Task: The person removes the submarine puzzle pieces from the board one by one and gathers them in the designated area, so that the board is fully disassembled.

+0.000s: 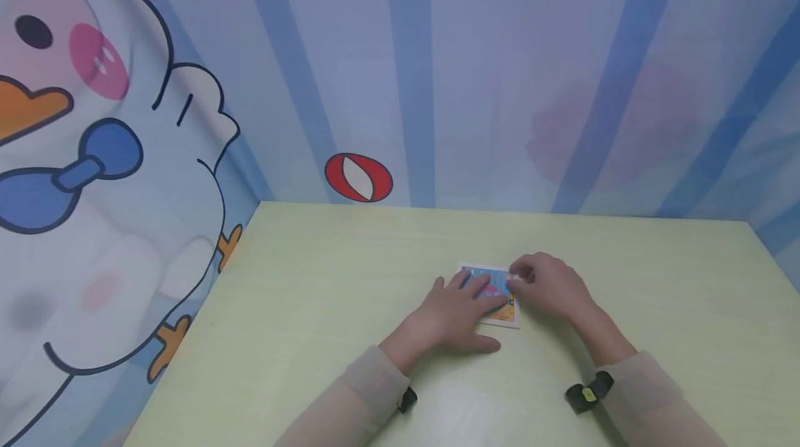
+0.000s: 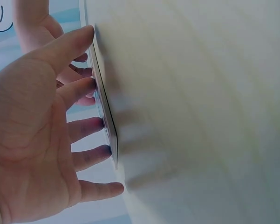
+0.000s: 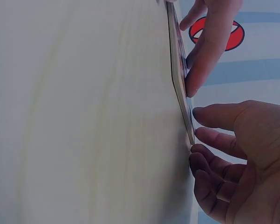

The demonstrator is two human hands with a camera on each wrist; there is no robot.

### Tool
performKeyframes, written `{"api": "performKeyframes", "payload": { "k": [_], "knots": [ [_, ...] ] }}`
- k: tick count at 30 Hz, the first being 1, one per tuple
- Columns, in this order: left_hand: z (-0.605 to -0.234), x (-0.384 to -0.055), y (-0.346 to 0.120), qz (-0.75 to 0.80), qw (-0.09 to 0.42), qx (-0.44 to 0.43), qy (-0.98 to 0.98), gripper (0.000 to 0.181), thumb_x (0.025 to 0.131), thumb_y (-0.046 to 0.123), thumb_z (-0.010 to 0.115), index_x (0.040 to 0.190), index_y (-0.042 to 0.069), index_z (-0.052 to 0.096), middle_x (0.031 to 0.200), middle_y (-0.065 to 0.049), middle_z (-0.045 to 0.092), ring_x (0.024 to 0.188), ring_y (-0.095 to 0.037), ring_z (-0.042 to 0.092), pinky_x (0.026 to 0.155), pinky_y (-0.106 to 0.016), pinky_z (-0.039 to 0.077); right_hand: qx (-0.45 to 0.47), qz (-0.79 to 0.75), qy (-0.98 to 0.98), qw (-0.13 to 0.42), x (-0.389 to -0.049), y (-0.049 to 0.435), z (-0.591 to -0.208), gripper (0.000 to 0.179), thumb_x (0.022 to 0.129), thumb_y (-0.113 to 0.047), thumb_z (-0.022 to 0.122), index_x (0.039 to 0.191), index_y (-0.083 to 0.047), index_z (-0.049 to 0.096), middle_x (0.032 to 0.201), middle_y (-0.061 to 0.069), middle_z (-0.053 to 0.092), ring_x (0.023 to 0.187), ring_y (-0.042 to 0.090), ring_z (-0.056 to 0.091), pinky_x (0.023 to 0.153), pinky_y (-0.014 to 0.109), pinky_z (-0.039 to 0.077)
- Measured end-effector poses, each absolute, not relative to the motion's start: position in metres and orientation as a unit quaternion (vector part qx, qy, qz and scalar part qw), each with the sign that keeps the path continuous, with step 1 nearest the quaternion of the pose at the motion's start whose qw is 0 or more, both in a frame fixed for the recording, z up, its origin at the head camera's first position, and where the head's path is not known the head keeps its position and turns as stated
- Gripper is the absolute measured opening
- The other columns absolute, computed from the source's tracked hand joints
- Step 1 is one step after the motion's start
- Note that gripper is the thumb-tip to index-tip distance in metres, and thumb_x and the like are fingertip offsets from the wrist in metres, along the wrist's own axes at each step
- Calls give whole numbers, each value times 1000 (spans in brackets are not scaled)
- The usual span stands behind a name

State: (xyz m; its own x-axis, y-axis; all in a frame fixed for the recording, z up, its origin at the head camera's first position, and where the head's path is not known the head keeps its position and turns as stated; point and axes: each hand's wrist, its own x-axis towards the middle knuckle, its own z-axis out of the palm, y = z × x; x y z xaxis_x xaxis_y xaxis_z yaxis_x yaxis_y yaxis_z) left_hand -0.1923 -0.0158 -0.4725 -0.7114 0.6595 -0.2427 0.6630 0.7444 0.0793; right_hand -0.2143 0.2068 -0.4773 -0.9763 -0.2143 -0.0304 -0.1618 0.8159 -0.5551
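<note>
A thin, roughly square picture board (image 1: 510, 320) with a pale border and a blue, pink and orange print lies flat on the table. My left hand (image 1: 459, 315) is spread over it, straight fingertips resting on its face and covering much of the print. In the left wrist view, the left hand's (image 2: 42, 126) thumb reaches the near edge of the board (image 2: 107, 112). My right hand (image 1: 553, 287) is at the upper right corner, fingers bent. Its thumb and index fingertips touch the board (image 3: 178, 74) in the right wrist view; whether the right hand (image 3: 242, 158) pinches anything is unclear.
The pale yellow table (image 1: 300, 308) extends around both hands. Behind it hangs a blue striped backdrop (image 1: 475, 86) with a printed red and white ball (image 1: 358, 178). A large printed white bird (image 1: 125, 239) covers the left side. Dark devices sit at both wrists.
</note>
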Motion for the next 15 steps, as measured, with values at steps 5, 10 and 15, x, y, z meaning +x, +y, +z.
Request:
{"api": "performKeyframes", "payload": {
  "k": [5,10,15],
  "knots": [
    [-472,-192,-15,1,135,351,926,77,93,69,61,162,44,34,172,1,19,157,-33,16,112,-67,32,-92,-286,953,48,-214,205,-477,32,96,-28,72,116,-3,74,109,14,72,100,34,67,84,55,52],
    [-472,-192,-15,2,137,349,927,77,94,68,61,162,44,34,172,1,19,157,-33,15,112,-67,33,-88,-290,952,54,-214,204,-476,33,96,-28,72,116,-2,74,107,15,71,101,35,66,85,55,52],
    [-469,-191,-14,4,141,348,927,76,94,66,61,162,43,34,172,1,18,157,-33,15,112,-68,32,-80,-301,948,64,-215,204,-476,35,96,-29,71,117,-1,72,107,15,71,100,33,66,85,54,52]
  ]
}}
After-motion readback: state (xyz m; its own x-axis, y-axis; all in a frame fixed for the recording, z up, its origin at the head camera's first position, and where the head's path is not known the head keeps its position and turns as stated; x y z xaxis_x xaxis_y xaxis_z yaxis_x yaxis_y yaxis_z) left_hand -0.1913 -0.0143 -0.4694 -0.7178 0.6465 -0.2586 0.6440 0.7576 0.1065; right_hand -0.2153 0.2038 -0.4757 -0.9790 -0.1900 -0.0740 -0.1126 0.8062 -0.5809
